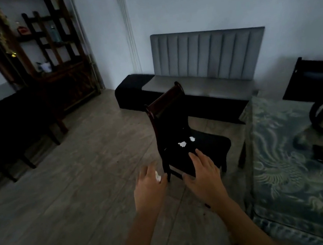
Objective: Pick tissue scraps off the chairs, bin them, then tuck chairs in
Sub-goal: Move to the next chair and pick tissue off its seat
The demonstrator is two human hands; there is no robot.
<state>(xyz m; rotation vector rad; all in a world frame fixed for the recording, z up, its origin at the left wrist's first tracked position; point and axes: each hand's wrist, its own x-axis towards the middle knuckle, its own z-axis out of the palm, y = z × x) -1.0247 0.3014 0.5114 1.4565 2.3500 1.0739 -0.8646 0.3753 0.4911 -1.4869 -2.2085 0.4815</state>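
Head view: room was dim, detail on the dark wooden shelf unit (pixel 52 46) hard to make out; contents blurred. No bin visible. Dark wooden chair with black seat (pixel 193 149) stood just beside the glass-topped table with green patterned cloth (pixel 297 166), turned away from it. Two white tissue scraps (pixel 182 144) lay on the seat, just beyond the right hand (pixel 202 173), which hovered flat, fingers spread, holding nothing. Left hand (pixel 150 183) was loosely curled, pinching a small white tissue scrap (pixel 158 176) at the thumb. Grey padded bench (pixel 207 69) stood behind, against the wall.
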